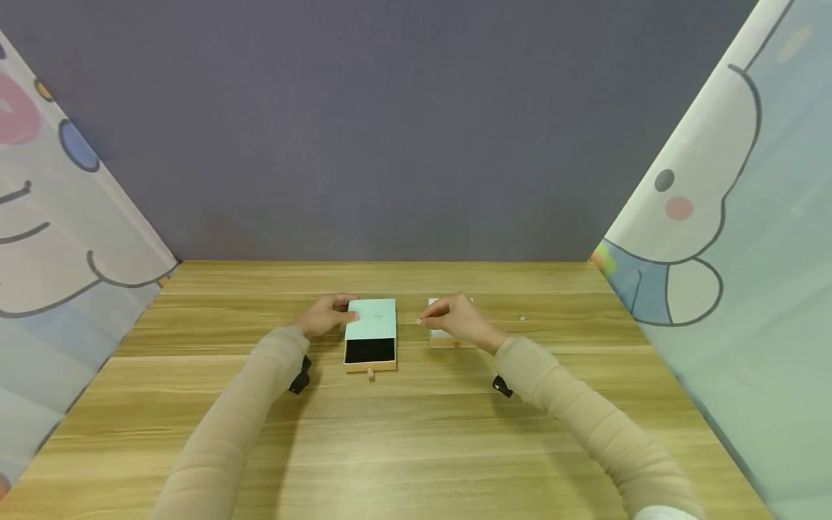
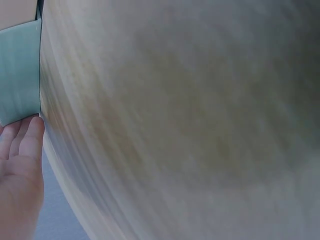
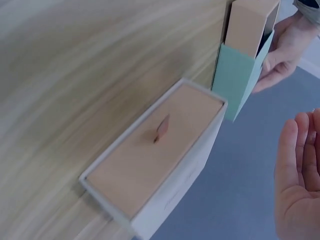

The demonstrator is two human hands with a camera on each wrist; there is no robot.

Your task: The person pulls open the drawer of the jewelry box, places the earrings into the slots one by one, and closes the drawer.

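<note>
A mint-green drawer box lies on the table with its drawer partly pulled out toward me, showing a black lining and a small pink pull tab. My left hand grips this box from its left side, thumb on top and fingers at the far edge. Just right of it, my right hand pinches a tiny shiny piece between thumb and fingertips; its exact kind is too small to tell. Below that hand is a closed white drawer box with a peach front and pink tab.
Another tiny shiny piece lies on the wooden table, right of the white box. A grey panel rises behind the table's far edge. Printed cartoon cloths hang at both sides.
</note>
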